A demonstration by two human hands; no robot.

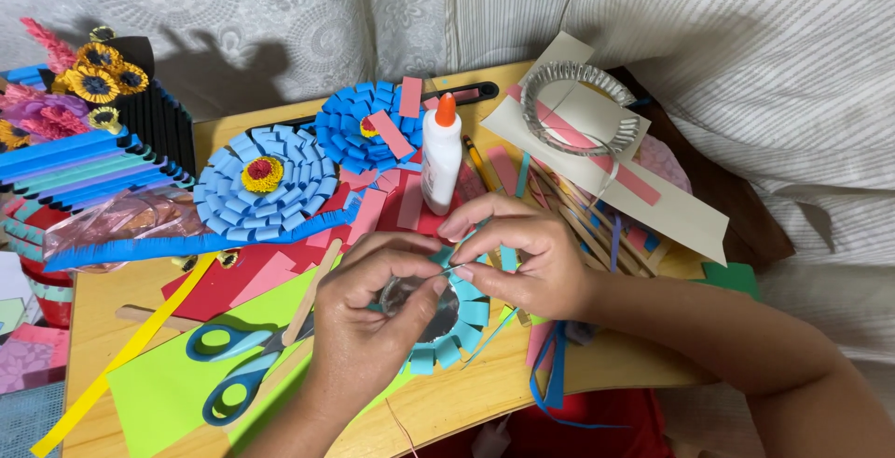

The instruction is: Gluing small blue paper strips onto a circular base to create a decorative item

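From the left I see blue-handled scissors [228, 365] on green paper [177, 383] on my wooden surface [466, 397]. My left hand [368, 314] and right hand [527, 258], grips pinched together, hold a blue paper flower [457, 328] at centre. White curtain [653, 11] behind.

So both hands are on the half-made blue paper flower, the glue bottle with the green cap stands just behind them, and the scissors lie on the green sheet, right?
Not quite: the glue bottle has an orange cap, not green, as the head view shows. The rest holds: the left hand and right hand are both on the half-made blue paper flower, and the scissors lie on the green sheet.
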